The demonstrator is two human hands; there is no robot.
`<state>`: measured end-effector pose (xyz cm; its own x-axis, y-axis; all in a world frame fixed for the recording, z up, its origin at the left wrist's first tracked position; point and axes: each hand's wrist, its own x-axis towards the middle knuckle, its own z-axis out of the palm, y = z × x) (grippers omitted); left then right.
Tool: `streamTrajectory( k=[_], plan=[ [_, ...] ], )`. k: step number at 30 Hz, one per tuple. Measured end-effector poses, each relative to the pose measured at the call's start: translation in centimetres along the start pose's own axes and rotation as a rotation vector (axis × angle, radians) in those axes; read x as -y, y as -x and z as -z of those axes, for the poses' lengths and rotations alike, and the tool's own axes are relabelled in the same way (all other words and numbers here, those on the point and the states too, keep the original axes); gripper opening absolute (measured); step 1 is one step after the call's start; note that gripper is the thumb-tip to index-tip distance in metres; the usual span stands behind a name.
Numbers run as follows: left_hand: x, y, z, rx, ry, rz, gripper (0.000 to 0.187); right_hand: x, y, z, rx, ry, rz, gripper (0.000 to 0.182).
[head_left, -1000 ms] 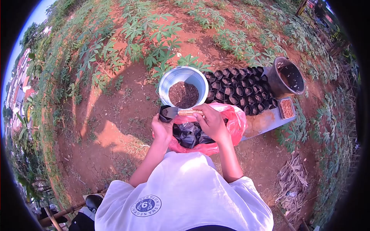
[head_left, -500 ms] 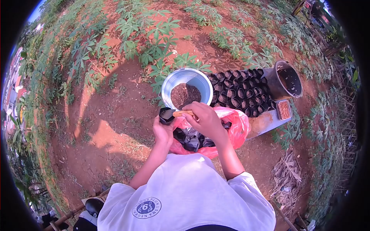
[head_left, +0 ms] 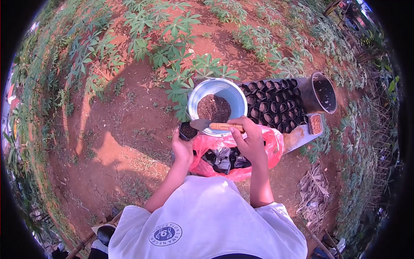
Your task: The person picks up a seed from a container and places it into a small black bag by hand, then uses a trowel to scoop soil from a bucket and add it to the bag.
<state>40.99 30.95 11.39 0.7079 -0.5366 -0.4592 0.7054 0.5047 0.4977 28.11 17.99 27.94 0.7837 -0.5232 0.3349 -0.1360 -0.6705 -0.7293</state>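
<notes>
My left hand [head_left: 183,147] holds a small black bag [head_left: 187,131] upright, with dark soil at its opening. In my right hand [head_left: 251,140] is the wooden handle of a trowel [head_left: 221,126], its metal blade pointing left, close to the bag's right side. Just beyond the blade stands a blue basin [head_left: 239,97] with brown soil [head_left: 214,108] heaped inside. Below my hands, a red plastic bag [head_left: 272,146] lies open around crumpled black and grey bags [head_left: 223,159].
Rows of soil-filled black bags [head_left: 271,103] stand on a board [head_left: 302,140] right of the basin. A dark bucket [head_left: 311,97] and a tray of reddish grains [head_left: 315,124] are at its right end. Leafy plants [head_left: 177,56] grow beyond.
The trowel blade has left the small bag's mouth and moved right with my right hand. More soil shows in the small bag. The whole view has shifted slightly.
</notes>
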Motion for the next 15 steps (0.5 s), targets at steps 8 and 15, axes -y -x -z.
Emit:
streamTrajectory(
  k=[8,15],
  plan=[
    [-2.6,-2.4,0.4,-0.015,-0.028,0.095,0.039,-2.9,-1.3,-1.0,-0.124,0.113,-0.3,0.011],
    [-4.9,-4.8,1.1,0.017,-0.109,0.186,0.042,-9.6,-1.0,-4.8,-0.091,0.264,-0.295,0.018]
  ],
)
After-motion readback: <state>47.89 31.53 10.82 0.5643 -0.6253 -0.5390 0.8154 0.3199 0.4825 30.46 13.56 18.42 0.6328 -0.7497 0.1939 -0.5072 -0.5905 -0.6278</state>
